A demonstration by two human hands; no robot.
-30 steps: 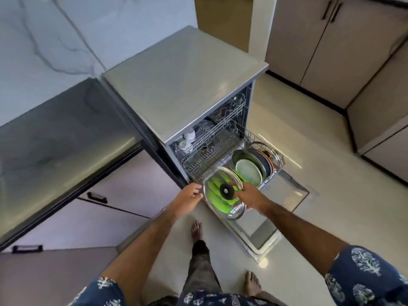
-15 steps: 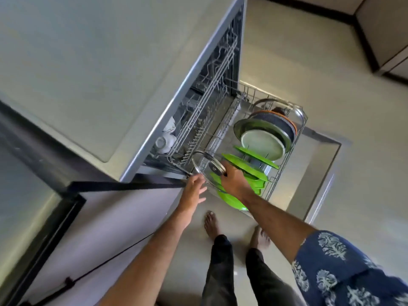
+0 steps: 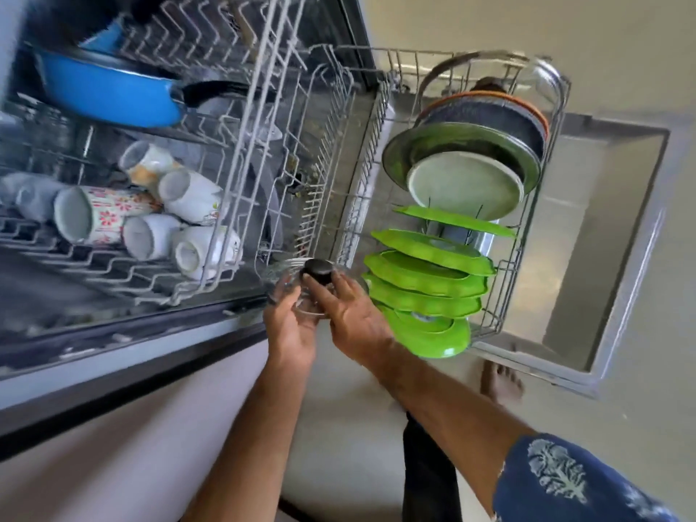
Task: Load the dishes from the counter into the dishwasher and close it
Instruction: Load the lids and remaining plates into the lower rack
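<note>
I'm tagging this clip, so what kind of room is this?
Most likely a home kitchen: an open dishwasher with racks holding mugs, a blue pan and green plates.

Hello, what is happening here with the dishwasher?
A person is loading the dishwasher. Both hands hold a glass lid: the right hand by its black knob, the left hand at its rim. The lower rack is pulled out, full of green plates and pans. Mugs and a blue pan sit in the upper rack. The door is open.
</note>
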